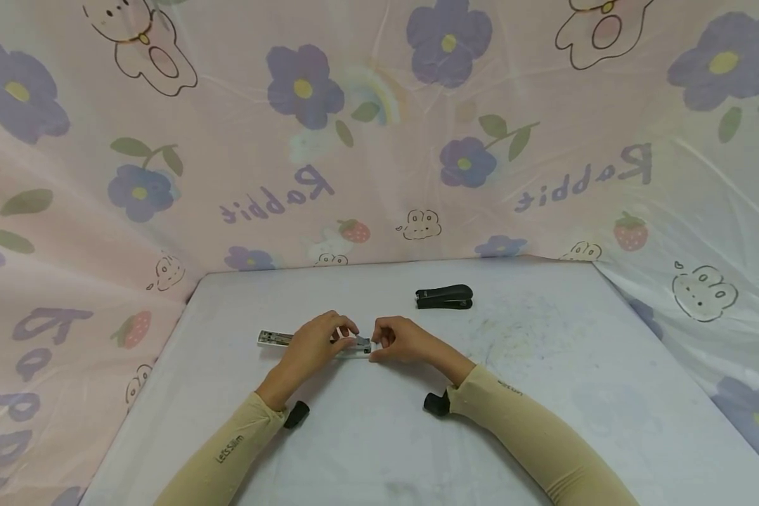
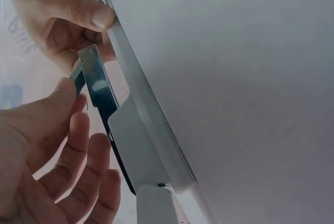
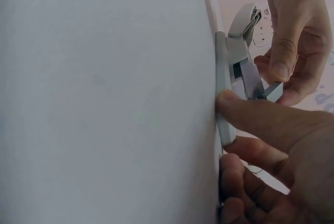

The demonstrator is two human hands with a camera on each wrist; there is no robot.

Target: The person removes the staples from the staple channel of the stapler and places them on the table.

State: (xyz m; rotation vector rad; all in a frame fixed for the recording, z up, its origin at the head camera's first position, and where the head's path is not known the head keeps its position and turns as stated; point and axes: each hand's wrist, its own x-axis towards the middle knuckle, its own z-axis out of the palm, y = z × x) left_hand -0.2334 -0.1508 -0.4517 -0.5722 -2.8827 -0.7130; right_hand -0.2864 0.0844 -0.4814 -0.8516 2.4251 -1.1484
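A white stapler lies opened out on the table, its top arm point(image 1: 275, 339) swung back to the left and its base point(image 3: 223, 65) flat. My left hand point(image 1: 316, 346) reaches over it, pinching a short grey strip of staples point(image 3: 273, 91) between thumb and finger. The strip is at the front end of the metal magazine point(image 2: 99, 80), which tilts up from the base; whether it is inside the channel I cannot tell. My right hand point(image 1: 406, 340) grips the base's right end, thumb point(image 3: 229, 98) along its near side and fingers behind.
A black stapler point(image 1: 444, 296) lies farther back, right of centre, on the white table point(image 1: 544, 393). Behind the table's far edge hangs a printed pink cloth point(image 1: 379, 161). Black wrist cameras point(image 1: 436, 403) stick out below both sleeves.
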